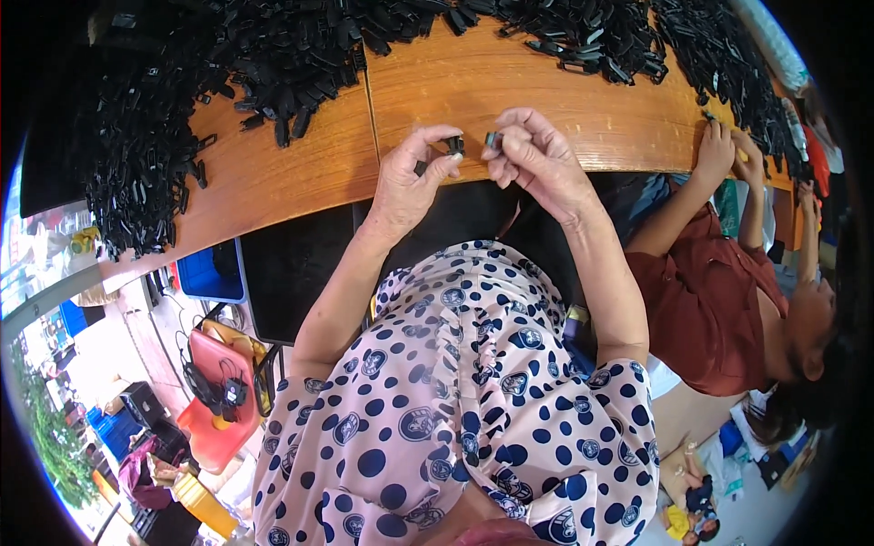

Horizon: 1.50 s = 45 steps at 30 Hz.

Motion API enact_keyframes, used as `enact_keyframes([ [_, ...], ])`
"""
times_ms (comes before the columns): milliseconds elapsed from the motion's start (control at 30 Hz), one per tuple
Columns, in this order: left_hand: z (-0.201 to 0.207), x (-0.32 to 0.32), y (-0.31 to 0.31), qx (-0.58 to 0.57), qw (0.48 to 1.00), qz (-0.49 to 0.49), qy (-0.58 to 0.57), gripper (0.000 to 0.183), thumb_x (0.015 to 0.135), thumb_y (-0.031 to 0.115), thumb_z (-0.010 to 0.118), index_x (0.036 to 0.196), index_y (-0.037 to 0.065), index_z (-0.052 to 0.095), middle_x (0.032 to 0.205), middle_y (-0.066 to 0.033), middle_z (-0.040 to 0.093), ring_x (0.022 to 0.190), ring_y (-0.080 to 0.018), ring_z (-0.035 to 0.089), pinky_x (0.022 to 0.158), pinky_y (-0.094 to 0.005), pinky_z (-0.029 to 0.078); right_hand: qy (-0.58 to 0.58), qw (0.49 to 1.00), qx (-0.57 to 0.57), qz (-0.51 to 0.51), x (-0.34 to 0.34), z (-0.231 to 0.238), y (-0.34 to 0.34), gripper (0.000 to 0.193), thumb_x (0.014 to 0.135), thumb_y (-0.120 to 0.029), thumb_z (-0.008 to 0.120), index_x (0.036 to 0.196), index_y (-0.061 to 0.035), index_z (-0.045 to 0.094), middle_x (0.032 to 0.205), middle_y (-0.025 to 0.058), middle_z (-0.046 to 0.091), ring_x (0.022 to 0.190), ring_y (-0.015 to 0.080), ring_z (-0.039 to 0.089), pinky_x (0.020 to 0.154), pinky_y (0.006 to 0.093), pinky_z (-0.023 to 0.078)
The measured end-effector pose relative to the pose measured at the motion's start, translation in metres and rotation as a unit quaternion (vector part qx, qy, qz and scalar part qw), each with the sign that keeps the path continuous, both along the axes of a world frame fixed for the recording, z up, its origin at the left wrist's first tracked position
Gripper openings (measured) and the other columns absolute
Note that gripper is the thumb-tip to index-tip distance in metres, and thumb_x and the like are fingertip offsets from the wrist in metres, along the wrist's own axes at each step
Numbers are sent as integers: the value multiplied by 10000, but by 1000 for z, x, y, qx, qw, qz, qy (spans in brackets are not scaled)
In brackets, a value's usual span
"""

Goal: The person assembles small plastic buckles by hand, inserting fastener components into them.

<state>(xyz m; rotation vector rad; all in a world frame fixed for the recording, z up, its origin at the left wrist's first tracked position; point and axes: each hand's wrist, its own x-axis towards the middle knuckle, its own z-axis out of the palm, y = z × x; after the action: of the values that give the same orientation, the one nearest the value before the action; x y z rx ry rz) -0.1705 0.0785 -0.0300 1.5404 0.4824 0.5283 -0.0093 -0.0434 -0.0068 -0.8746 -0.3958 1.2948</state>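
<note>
Pretty decent open lane on the wooden table (446, 77), just past the left hand (410, 187) and right hand (551, 168), with a small gap between them too. Heaps of small black parts (291, 55) block the far side and left, while a co-worker's hand (716, 153) crowds the right.

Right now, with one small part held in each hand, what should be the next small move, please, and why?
Probably bring the right hand slightly toward the left hand. The left pinches a small black part between thumb and finger, the right holds a small bluish part, and the two parts face each other across a narrow gap, not touching.
</note>
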Motion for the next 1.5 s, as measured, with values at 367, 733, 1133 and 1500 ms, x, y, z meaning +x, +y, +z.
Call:
enact_keyframes([
  [367,15,-8,-3,235,972,-19,25,244,770,38,676,1002,33,603,871,-97,617,784,-215,630,671,-297,509,-44,994,-55,81,-12,-2,0,137,852,-148,659,914,-32,622,733,39,616,552,74,512,460,183,388],
  [733,23,-26,-8,383,923,-25,30,231,725,71,687,941,57,606,860,-88,611,785,-265,611,651,-328,501,-126,970,-143,148,-16,1,-2,127,860,-163,655,882,-51,600,708,1,574,515,29,395,427,162,261],
  [1133,25,-46,0,207,975,-61,47,215,764,44,673,968,15,611,853,-81,606,745,-224,590,646,-302,478,64,955,-188,221,-36,-1,8,340,860,-323,643,1018,-40,539,861,58,610,666,126,604,448,164,406],
  [1500,6,-83,-11,-284,952,-1,-109,353,863,277,635,1103,20,607,1242,-104,499,929,-135,567,787,-240,458,8,962,-37,272,-91,-10,23,472,897,-437,542,1025,16,545,834,128,612,678,180,589,474,185,419],
])
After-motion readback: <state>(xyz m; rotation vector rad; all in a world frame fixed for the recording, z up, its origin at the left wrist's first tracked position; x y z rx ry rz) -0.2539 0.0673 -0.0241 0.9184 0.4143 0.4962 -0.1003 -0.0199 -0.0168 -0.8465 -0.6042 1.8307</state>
